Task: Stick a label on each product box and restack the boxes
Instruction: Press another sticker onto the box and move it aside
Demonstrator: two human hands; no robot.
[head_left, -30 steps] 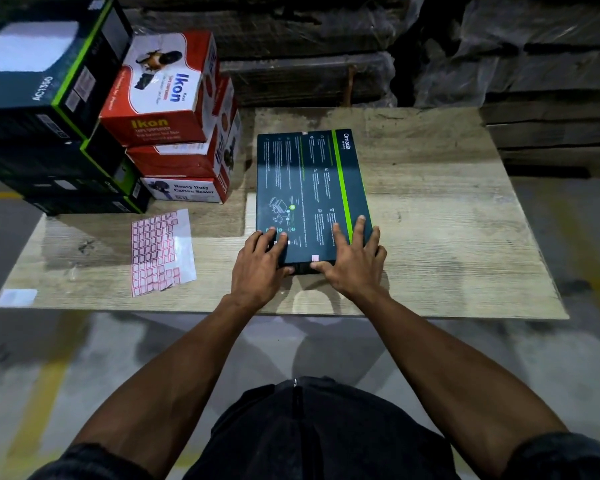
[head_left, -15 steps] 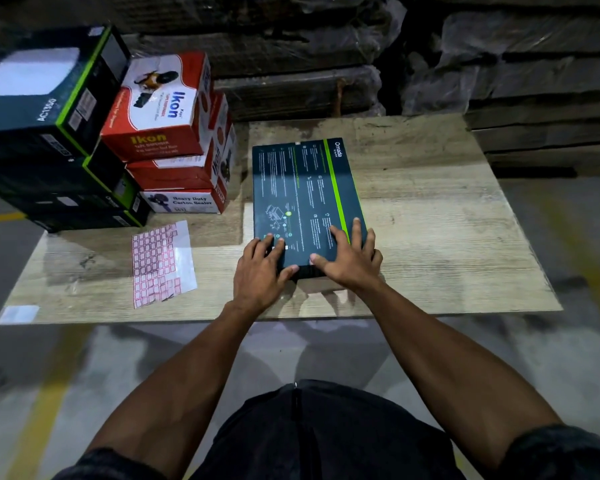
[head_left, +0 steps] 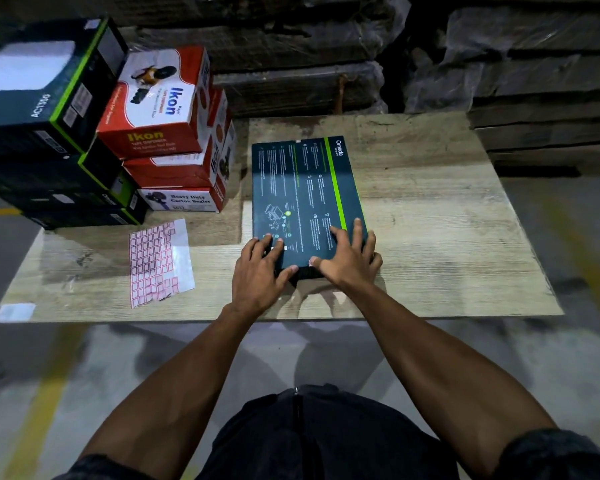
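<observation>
A dim storeroom, with plastic-wrapped stacks along the back wall and a pale wood-grain table in the foreground over a grey floor striped with yellow lines. From my feed, the flat dark box lies face-up near the middle of the table, its long side running away from the camera. It is deep teal-black, printed with small white text and diagrams, with a bright green stripe running lengthwise near its right edge and the word "Omada" beyond that stripe at the far corner.

The left hand rests on the box's near left corner, fingers spread flat on the top face and thumb against the near edge. The right hand covers the near right corner, fingers splayed and pressing on the top, thumb pointing inward along the near edge (neither hand curls around the box that I can see).

Left of the box, apart from it, lies a label sheet of small pink-bordered stickers on a clear backing, some rows partly used. At the table's far left corner stand three red and white "Ikon" boxes, stacked, the lowest reading "Heavy Duty Carton Sealer". Beside them on the left is a stack of dark green-trimmed boxes, the top one marked "AC1350".
</observation>
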